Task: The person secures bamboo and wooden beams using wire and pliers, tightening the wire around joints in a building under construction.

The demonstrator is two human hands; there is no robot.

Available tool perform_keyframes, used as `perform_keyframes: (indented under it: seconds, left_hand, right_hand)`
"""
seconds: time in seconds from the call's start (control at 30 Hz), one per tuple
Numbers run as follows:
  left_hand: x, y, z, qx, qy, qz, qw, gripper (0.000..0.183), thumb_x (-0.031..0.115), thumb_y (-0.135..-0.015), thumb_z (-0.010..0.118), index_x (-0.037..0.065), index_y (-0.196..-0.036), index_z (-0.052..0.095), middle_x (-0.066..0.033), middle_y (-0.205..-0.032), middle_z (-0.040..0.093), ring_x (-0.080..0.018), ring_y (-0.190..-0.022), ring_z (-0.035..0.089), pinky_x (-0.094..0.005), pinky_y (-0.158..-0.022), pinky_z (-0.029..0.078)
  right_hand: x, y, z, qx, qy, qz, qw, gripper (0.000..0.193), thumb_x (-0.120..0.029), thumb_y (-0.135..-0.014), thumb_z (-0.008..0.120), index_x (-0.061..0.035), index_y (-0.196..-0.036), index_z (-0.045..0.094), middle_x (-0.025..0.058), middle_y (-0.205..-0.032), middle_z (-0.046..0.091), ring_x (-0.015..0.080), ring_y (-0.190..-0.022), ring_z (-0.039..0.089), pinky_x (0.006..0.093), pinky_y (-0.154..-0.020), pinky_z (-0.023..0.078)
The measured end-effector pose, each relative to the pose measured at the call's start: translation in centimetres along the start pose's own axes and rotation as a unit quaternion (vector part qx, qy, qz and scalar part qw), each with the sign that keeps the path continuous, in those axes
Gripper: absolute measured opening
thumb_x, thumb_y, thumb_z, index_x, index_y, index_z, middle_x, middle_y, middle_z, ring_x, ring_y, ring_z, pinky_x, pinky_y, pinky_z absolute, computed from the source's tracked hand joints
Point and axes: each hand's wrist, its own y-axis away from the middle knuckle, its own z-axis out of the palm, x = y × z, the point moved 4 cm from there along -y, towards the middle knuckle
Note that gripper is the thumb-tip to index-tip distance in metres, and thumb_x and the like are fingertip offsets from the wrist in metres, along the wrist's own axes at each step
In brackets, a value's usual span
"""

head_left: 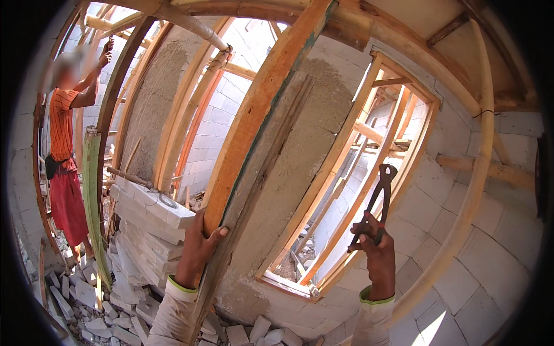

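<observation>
My left hand (pixel 202 248) is wrapped round the edge of a long orange-brown wooden plank (pixel 247 138), its thumb lying across the front. The plank stands tilted, reaching from low down to the roof beams, with a grey weathered board (pixel 262 164) alongside it. On the right, my right hand (pixel 375 252) is closed on the handles of a pair of dark end-cutting pincers (pixel 382 193). The pincers point upward, jaws at the top, in front of a wooden window frame (pixel 430 115). Some of the left fingers are hidden behind the plank.
A stack of pale blocks (pixel 156 210) stands left of the plank, with broken rubble (pixel 115 323) over the floor. A curved bamboo pole (pixel 482 155) rises at right before the block wall (pixel 461 282). Far left, a person in orange (pixel 62 121) stands with raised arms.
</observation>
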Motion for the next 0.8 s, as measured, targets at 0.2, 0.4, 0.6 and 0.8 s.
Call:
perform_keyframes:
  seconds: [0.2, 0.4, 0.6, 0.8]
  left_hand:
    - [-0.1, -1.5, -1.4, -0.086, 0.096, -0.068, 0.989, 0.08, 0.025, -0.073, 0.085, -0.007, -0.131, 0.041, -0.0214, -0.12, 0.057, -0.0261, -0.11, 0.058, -0.0361, -0.095, 0.046]
    - [-3.0, -1.4, 0.3, -0.104, 0.151, -0.013, 0.983, 0.087, 0.021, -0.065, 0.091, -0.006, -0.129, 0.039, -0.0214, -0.119, 0.051, -0.0324, -0.11, 0.055, -0.0401, -0.094, 0.047]
    - [-2.8, -2.7, -1.8, -0.133, 0.129, 0.006, 0.983, 0.096, 0.019, -0.064, 0.091, -0.005, -0.135, 0.032, -0.0247, -0.122, 0.043, -0.0384, -0.117, 0.045, -0.0448, -0.098, 0.042]
    - [-2.6, -2.9, -1.6, -0.174, 0.153, -0.006, 0.973, 0.097, 0.018, -0.066, 0.089, -0.005, -0.137, 0.028, -0.0275, -0.123, 0.038, -0.0404, -0.115, 0.043, -0.0486, -0.097, 0.039]
  right_hand:
    - [-12.2, -8.9, 0.4, 0.087, 0.209, 0.011, 0.974, 0.047, 0.003, -0.087, 0.049, 0.0076, -0.134, 0.047, 0.0159, -0.106, 0.062, 0.0232, -0.092, 0.065, 0.0281, -0.068, 0.057]
    - [-21.1, -12.1, 6.4, 0.085, -0.039, 0.057, 0.994, 0.049, 0.001, -0.088, 0.05, 0.0095, -0.135, 0.04, 0.0243, -0.114, 0.06, 0.0349, -0.106, 0.064, 0.0365, -0.08, 0.062]
    - [-23.8, -17.8, 9.6, 0.156, 0.239, 0.017, 0.958, 0.047, -0.017, -0.095, 0.058, 0.0067, -0.133, 0.045, 0.0243, -0.116, 0.058, 0.0358, -0.106, 0.062, 0.0433, -0.092, 0.056]
    - [-28.9, -24.2, 8.7, 0.267, 0.829, -0.166, 0.462, 0.07, -0.003, -0.081, 0.066, 0.0049, -0.142, 0.034, 0.0282, -0.12, 0.05, 0.0443, -0.112, 0.053, 0.0491, -0.091, 0.048]
